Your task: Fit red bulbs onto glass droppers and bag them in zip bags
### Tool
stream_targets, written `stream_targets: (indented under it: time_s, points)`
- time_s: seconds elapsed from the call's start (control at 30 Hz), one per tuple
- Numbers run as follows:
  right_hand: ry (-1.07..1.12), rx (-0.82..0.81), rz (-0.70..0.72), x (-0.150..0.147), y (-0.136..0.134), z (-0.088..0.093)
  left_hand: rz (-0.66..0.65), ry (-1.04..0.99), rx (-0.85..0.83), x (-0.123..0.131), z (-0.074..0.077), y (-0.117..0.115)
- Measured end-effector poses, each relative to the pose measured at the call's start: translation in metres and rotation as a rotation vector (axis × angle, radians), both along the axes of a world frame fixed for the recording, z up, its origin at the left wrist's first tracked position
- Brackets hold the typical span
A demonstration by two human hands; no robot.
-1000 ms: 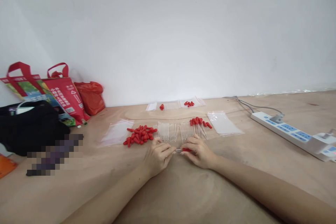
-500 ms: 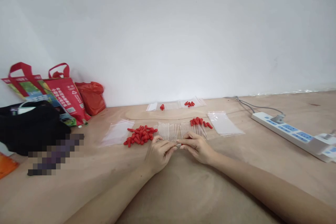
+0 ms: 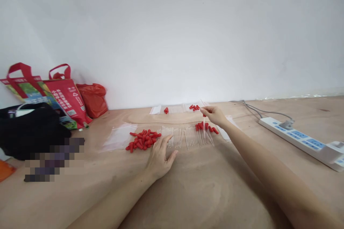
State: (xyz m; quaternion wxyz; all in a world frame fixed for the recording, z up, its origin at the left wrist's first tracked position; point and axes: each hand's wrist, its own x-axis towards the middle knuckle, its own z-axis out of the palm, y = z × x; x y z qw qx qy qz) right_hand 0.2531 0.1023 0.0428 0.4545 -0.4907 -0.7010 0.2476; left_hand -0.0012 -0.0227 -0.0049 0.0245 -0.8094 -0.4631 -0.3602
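Note:
My right hand [image 3: 214, 114] is raised over the far right of the work area, pinching a finished dropper [image 3: 204, 126] by its red bulb; the clear glass tube hangs down over the row of finished droppers [image 3: 202, 133]. My left hand [image 3: 160, 154] lies flat on the wooden table with its fingers spread, just right of the heap of loose red rubber bulbs [image 3: 142, 139]. A row of bare glass tubes [image 3: 172, 136] lies just beyond its fingertips.
Clear plastic bags lie at the left [image 3: 118, 136] and along the wall [image 3: 177, 108]. Red shopping bags [image 3: 67, 96] and a black bag [image 3: 29, 130] stand at the far left. A white power strip [image 3: 303, 141] with its cable runs along the right.
Both hands were together at the table's middle, pressing a red bulb onto a tube. The right hand has since carried the dropper up and to the right; the left has let go and flattened.

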Motion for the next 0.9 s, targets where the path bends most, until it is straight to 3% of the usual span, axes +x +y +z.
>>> stream_targets:
  time_s: [0.17,0.3,0.6,0.9]
  points:
    - [-0.373,-0.038,-0.068,-0.019,0.009,-0.027,0.005,0.066,0.001,0.000,0.002,-0.001]
    - [-0.567,-0.014,-0.144,-0.023,0.010,-0.036,0.005,0.130,0.022,0.000,0.001,-0.003]
    - [-0.573,-0.121,-0.273,0.017,0.014,-0.029,0.089,0.182,0.113,0.010,0.003,-0.002]
    - [-0.666,-0.228,-0.194,0.037,0.008,-0.027,0.133,0.237,0.097,0.032,0.002,0.012]
